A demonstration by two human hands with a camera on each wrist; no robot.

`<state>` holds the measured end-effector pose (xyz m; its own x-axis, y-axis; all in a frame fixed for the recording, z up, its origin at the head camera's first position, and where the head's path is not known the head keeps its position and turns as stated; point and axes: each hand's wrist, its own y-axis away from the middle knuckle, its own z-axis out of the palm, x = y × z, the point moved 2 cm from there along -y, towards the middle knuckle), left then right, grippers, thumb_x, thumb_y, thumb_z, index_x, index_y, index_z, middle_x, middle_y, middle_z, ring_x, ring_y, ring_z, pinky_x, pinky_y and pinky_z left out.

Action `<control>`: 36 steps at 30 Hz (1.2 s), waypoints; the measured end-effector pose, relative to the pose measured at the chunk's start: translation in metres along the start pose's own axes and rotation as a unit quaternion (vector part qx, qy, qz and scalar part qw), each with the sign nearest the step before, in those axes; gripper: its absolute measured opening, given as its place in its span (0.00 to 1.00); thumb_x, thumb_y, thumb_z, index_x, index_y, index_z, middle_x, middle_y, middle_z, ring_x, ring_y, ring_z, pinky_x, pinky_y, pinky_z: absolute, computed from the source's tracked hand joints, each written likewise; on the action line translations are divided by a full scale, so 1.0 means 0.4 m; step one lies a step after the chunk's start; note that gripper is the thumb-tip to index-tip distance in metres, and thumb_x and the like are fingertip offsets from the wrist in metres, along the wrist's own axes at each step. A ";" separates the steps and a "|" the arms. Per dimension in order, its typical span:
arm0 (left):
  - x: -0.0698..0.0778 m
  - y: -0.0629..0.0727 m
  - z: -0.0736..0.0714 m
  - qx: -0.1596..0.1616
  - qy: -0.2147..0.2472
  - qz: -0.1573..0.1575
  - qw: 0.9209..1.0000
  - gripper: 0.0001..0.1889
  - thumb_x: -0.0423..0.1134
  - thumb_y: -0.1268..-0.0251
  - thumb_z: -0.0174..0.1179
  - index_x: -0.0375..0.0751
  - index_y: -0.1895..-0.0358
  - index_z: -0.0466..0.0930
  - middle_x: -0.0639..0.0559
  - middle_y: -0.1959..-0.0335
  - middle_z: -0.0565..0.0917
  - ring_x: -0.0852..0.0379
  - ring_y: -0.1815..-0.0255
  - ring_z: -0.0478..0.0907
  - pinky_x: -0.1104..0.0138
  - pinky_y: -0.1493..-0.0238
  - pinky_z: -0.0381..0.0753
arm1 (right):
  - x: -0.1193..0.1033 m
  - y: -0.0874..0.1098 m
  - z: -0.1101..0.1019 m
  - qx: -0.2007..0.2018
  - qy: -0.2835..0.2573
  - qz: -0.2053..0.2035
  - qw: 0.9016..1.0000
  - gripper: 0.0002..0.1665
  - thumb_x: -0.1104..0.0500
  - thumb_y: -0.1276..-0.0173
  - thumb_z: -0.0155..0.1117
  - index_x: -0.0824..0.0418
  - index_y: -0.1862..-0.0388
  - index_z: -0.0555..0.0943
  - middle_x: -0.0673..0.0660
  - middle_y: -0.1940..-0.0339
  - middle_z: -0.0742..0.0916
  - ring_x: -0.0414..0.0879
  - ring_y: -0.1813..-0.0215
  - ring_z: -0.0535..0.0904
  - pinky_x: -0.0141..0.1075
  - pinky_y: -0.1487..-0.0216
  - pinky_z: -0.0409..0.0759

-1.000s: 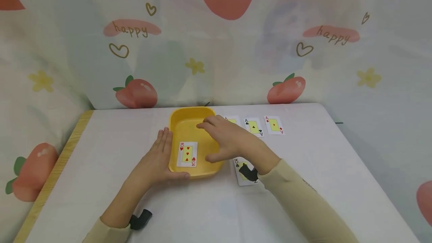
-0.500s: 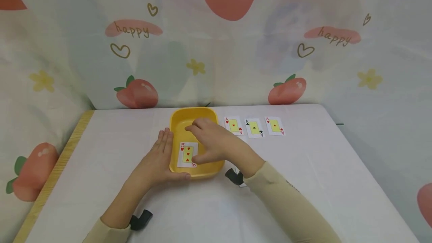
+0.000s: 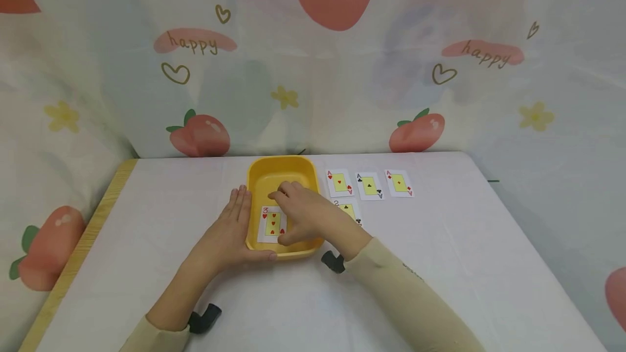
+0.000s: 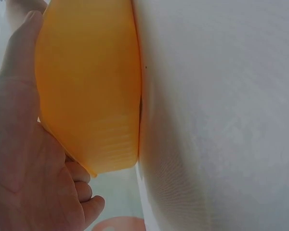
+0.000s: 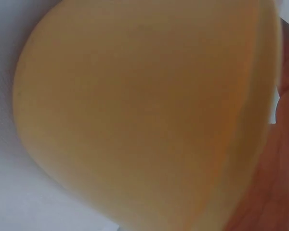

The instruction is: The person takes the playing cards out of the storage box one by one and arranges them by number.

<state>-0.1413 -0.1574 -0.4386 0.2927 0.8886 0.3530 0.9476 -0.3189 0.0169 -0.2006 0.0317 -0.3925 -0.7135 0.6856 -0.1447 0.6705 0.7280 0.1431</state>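
Note:
In the head view, a yellow plastic tray point(image 3: 281, 166) holds a three of hearts playing card point(image 3: 266, 225) lying face up. My left hand point(image 3: 226, 235) rests against the tray's near left corner, fingers straight along the left side and thumb along the near rim. The left wrist view shows its palm beside the tray's outer wall. My right hand point(image 3: 305, 211) reaches in over the right rim, fingers bent loosely and spread from the thumb. Its thumb tip overlaps the card's right edge. In the right wrist view, the tray wall hides most of that hand.
On the white tablecloth point(image 3: 464, 265) right of the tray lie an ace of hearts point(image 3: 339, 182), an ace of clubs point(image 3: 370, 186) and an ace of diamonds point(image 3: 399, 182). Below them is a two of clubs point(image 3: 348, 209), partly covered by my right wrist.
My right hand has moved left and slightly down, from the tray's right side to over the three of hearts. The two of clubs has come into view. My left hand stays put.

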 end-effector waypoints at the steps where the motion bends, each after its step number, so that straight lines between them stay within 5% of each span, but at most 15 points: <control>1: 0.000 0.000 0.000 0.000 0.001 0.000 1.000 0.78 0.88 0.63 0.54 0.32 0.20 0.33 0.39 0.18 0.34 0.42 0.17 0.31 0.49 0.21 0.50 | 0.001 -0.001 0.003 -0.002 -0.001 0.003 1.000 0.53 0.37 0.48 0.74 0.56 0.27 0.68 0.51 0.38 0.73 0.45 0.40 0.68 0.35 0.32 0.73; 23: 0.004 0.001 0.001 0.005 -0.003 -0.003 1.000 0.77 0.84 0.61 0.59 0.32 0.20 0.33 0.38 0.18 0.35 0.42 0.17 0.32 0.49 0.21 0.50 | -0.006 -0.021 0.064 -0.073 0.042 0.033 0.996 0.62 0.28 0.52 0.76 0.56 0.24 0.66 0.55 0.33 0.73 0.47 0.38 0.68 0.37 0.32 0.73; 36: 0.005 0.002 -0.003 0.003 0.001 0.000 1.000 0.76 0.83 0.60 0.60 0.31 0.21 0.34 0.38 0.18 0.35 0.41 0.18 0.33 0.49 0.21 0.49 | -0.009 -0.031 0.077 -0.053 0.073 0.019 0.996 0.57 0.29 0.50 0.74 0.56 0.27 0.68 0.55 0.37 0.73 0.46 0.43 0.68 0.36 0.35 0.75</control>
<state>-0.1404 -0.1564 -0.4368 0.2921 0.8878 0.3555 0.9485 -0.3166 0.0111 -0.2003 0.0203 -0.4241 -0.7153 0.6988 0.0051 0.6775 0.6918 0.2498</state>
